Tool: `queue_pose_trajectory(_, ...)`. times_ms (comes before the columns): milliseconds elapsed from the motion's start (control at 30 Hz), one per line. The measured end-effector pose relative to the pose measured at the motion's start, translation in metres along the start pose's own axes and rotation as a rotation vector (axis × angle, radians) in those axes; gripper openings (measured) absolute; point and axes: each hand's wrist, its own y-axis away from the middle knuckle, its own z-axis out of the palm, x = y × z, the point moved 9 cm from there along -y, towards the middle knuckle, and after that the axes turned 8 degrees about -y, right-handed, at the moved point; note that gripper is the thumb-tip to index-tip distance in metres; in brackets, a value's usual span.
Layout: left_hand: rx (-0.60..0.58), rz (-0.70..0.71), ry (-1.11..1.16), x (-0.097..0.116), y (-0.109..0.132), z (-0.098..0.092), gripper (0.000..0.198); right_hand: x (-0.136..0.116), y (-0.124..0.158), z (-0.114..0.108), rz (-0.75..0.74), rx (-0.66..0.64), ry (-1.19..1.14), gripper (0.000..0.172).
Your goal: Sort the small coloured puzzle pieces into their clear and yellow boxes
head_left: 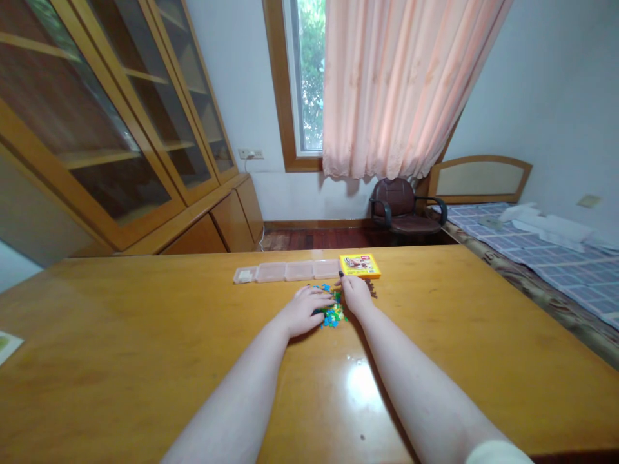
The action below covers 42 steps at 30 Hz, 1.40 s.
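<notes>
Small blue, green and yellow pieces (333, 316) lie in a loose pile on the wooden table (193, 335). My left hand (304, 310) rests at the pile's left side, its fingers spread over some of the pieces. On the right side of the pile is my right hand (356, 294), with its fingers bent and their inner side hidden; whether it holds a piece does not show. Small brown pieces (372, 289) lie just beyond my right hand. Behind both hands, a yellow box (360, 265) stands beside a row of shallow, clear pinkish trays (298, 270).
A white card (8, 346) lies at the table's left edge. Beyond the table are a glass-door cabinet (145, 116) on the left, a dark red armchair (403, 212), and a bed (541, 251) on the right. A pink curtain (387, 84) hangs at the window.
</notes>
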Motion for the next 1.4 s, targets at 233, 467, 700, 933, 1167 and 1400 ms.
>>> queue_pose_trajectory(233, -0.052, -0.027, -0.024, 0.007, -0.002, 0.012, 0.056, -0.004, 0.002, -0.006, 0.047, 0.024, 0.131, 0.051)
queue_pose_trajectory(467, 0.125, -0.227, -0.090, -0.025, -0.001, 0.006, 0.040, -0.016, 0.005, 0.015, -0.072, -0.156, 0.048, 0.048)
queue_pose_trajectory(700, 0.165, -0.228, -0.062, -0.027, -0.001, 0.003, 0.038, -0.010, 0.001, 0.011, -0.052, -0.099, 0.043, 0.047)
queue_pose_trajectory(933, 0.168, -0.196, -0.046, -0.021, -0.003, -0.001, 0.036, -0.018, 0.008, 0.032, -0.127, -0.291, -0.070, 0.036)
queue_pose_trajectory(1167, 0.161, -0.171, -0.028, -0.022, -0.003, 0.001, 0.042, -0.010, 0.006, 0.024, -0.069, -0.197, -0.204, 0.043)
queue_pose_trajectory(1400, 0.116, -0.062, -0.035, -0.008, -0.004, 0.001, 0.044, -0.003, 0.004, 0.017, -0.028, -0.163, -0.165, 0.051)
